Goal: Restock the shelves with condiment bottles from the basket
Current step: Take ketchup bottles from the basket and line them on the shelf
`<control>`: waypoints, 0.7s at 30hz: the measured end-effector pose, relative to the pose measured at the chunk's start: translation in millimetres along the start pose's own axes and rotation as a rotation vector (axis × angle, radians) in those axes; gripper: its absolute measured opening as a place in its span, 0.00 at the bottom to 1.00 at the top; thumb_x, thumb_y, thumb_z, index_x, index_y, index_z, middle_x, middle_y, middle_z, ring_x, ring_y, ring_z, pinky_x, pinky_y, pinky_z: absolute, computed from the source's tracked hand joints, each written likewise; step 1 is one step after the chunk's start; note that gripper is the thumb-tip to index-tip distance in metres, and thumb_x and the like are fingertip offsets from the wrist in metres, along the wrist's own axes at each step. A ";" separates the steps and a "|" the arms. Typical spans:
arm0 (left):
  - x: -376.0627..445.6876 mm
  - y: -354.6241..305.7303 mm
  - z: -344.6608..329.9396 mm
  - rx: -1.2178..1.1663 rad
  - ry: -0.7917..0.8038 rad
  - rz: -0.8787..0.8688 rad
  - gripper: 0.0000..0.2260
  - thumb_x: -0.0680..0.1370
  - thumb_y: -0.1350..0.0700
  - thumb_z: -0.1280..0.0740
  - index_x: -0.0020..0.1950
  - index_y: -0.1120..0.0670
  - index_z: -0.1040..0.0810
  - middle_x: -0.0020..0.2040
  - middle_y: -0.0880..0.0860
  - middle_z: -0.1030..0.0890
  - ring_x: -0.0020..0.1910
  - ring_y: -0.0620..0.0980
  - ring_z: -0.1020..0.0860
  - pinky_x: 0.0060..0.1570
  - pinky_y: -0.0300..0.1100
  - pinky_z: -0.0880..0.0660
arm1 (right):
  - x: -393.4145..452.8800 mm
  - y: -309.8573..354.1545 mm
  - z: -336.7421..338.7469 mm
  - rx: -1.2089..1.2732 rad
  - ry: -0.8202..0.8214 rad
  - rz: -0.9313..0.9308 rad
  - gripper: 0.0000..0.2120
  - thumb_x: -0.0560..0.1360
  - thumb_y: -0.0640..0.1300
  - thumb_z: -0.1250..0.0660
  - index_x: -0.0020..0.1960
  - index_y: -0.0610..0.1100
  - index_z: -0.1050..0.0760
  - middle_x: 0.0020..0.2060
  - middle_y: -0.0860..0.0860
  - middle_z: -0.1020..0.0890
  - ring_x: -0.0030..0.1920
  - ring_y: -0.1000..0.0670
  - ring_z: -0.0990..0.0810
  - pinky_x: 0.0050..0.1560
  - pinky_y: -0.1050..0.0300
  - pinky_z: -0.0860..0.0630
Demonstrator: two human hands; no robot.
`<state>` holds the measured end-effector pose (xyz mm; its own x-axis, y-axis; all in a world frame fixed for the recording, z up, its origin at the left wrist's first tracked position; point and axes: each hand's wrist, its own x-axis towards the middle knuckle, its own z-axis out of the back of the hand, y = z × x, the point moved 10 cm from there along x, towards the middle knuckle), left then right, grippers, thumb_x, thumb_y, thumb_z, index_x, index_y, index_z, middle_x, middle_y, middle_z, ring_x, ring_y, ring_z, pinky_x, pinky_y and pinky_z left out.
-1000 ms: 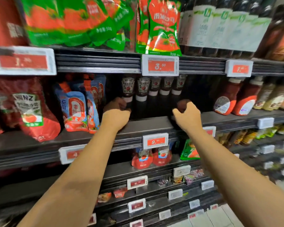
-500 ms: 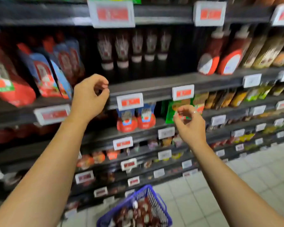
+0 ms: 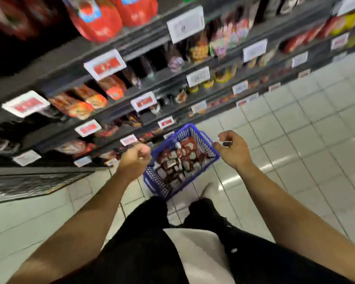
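both hands have dropped from shelf height to just above the basket (image 3: 179, 160), and the view has swung down from the shelves (image 3: 143, 64) to the floor (image 3: 295, 130).

left hand (image 3: 134, 160) hangs over the basket's left rim, fingers loosely curled and holding nothing. right hand (image 3: 232, 150) hangs just right of the far right corner, fingers curled with thumb near forefinger, also empty.

basket, blue wire mesh, sits on the tiled floor close to the shelf base, just beyond the person's feet. its long axis runs from near left to far right.

bottles (image 3: 178, 160), dark red with pale labels, lie packed on their sides inside it. most seem to lie across the basket, but blur hides which end carries the cap.

risks, as a judgement: the bottles are jammed tight, so pulling one could drag or tip its neighbours. a grab made during this fast, blurred movement could catch a slick side poorly and let a bottle slip onto the hard tiles. the basket sits near the feet, so a step forward could kick it.
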<state>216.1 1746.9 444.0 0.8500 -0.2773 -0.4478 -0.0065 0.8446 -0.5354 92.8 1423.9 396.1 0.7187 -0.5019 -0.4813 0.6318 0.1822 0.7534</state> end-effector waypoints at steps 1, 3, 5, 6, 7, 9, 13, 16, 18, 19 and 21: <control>5.2 15.8 -18.8 0.015 0.034 0.042 0.05 0.77 0.63 0.29 0.50 0.55 0.19 0.47 0.55 0.16 0.48 0.55 0.18 0.53 0.41 0.25 | -4.1 -17.4 -8.1 -0.002 -0.006 -0.038 0.09 0.71 0.42 0.23 0.48 0.43 0.21 0.45 0.48 0.15 0.47 0.43 0.16 0.53 0.50 0.21; 16.1 49.3 -61.2 0.030 0.164 0.157 0.07 0.76 0.61 0.29 0.54 0.56 0.19 0.51 0.56 0.15 0.52 0.55 0.18 0.56 0.45 0.25 | -11.5 -51.9 -31.1 -0.010 0.003 -0.117 0.07 0.72 0.40 0.24 0.47 0.42 0.21 0.44 0.48 0.15 0.47 0.44 0.15 0.51 0.56 0.21; 30.2 82.5 -101.3 0.048 0.283 0.211 0.08 0.76 0.62 0.29 0.55 0.56 0.19 0.51 0.54 0.16 0.54 0.53 0.18 0.53 0.41 0.26 | -16.9 -88.1 -62.6 -0.014 0.039 -0.218 0.07 0.73 0.42 0.25 0.48 0.47 0.21 0.43 0.51 0.16 0.46 0.47 0.15 0.47 0.62 0.24; 37.8 100.4 -120.9 0.050 0.343 0.238 0.08 0.76 0.62 0.29 0.55 0.56 0.19 0.51 0.52 0.16 0.54 0.53 0.18 0.51 0.38 0.28 | -18.4 -105.6 -79.5 -0.021 0.054 -0.261 0.07 0.73 0.43 0.25 0.48 0.49 0.22 0.42 0.54 0.17 0.45 0.49 0.16 0.44 0.66 0.26; 47.9 121.8 -140.0 0.057 0.392 0.273 0.09 0.76 0.61 0.29 0.56 0.56 0.19 0.51 0.52 0.17 0.53 0.52 0.19 0.49 0.37 0.30 | -17.2 -122.4 -98.8 -0.031 0.069 -0.297 0.07 0.73 0.44 0.26 0.48 0.50 0.22 0.42 0.56 0.18 0.45 0.50 0.16 0.43 0.68 0.27; 70.6 163.0 -176.9 0.080 0.466 0.332 0.13 0.76 0.59 0.28 0.60 0.57 0.21 0.56 0.54 0.18 0.54 0.52 0.21 0.51 0.39 0.29 | -11.2 -157.2 -141.5 -0.047 0.108 -0.362 0.07 0.73 0.44 0.26 0.50 0.49 0.21 0.44 0.55 0.17 0.46 0.49 0.17 0.47 0.65 0.26; 121.3 243.1 -244.7 -0.007 0.518 0.488 0.17 0.75 0.56 0.25 0.59 0.56 0.26 0.56 0.54 0.21 0.59 0.57 0.21 0.53 0.45 0.26 | 28.4 -215.1 -231.2 -0.096 0.174 -0.414 0.06 0.75 0.46 0.28 0.49 0.49 0.23 0.46 0.52 0.17 0.45 0.49 0.19 0.45 0.69 0.26; 169.4 298.9 -290.0 -0.052 0.504 0.650 0.22 0.70 0.45 0.25 0.58 0.54 0.24 0.56 0.55 0.20 0.58 0.59 0.21 0.48 0.47 0.24 | 77.5 -262.1 -295.5 -0.143 0.213 -0.432 0.13 0.76 0.49 0.29 0.59 0.46 0.20 0.50 0.48 0.16 0.47 0.48 0.21 0.49 0.58 0.26; 185.8 337.8 -320.6 -0.195 0.479 0.896 0.26 0.72 0.38 0.30 0.63 0.54 0.24 0.62 0.57 0.22 0.61 0.59 0.23 0.49 0.49 0.25 | 115.3 -292.1 -333.4 -0.193 0.224 -0.431 0.18 0.77 0.49 0.29 0.65 0.45 0.23 0.52 0.47 0.17 0.47 0.49 0.25 0.46 0.60 0.30; 190.5 352.7 -336.4 -0.294 0.463 0.997 0.24 0.75 0.37 0.34 0.63 0.52 0.25 0.63 0.56 0.24 0.60 0.58 0.24 0.51 0.50 0.26 | 133.3 -308.6 -351.4 -0.200 0.230 -0.434 0.20 0.76 0.48 0.28 0.67 0.45 0.25 0.55 0.46 0.17 0.48 0.49 0.24 0.44 0.62 0.30; 211.0 382.4 -367.3 -0.461 0.371 1.059 0.19 0.81 0.40 0.40 0.64 0.52 0.25 0.65 0.56 0.26 0.62 0.59 0.25 0.58 0.52 0.26 | 168.0 -342.6 -383.5 -0.228 0.225 -0.440 0.27 0.75 0.48 0.26 0.70 0.43 0.29 0.60 0.43 0.19 0.54 0.46 0.20 0.44 0.63 0.29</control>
<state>199.5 1843.1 -118.3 0.1077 0.2739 -0.9557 -0.8581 0.5111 0.0498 108.5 1601.5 -114.7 0.4011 -0.3831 -0.8321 0.9158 0.1868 0.3555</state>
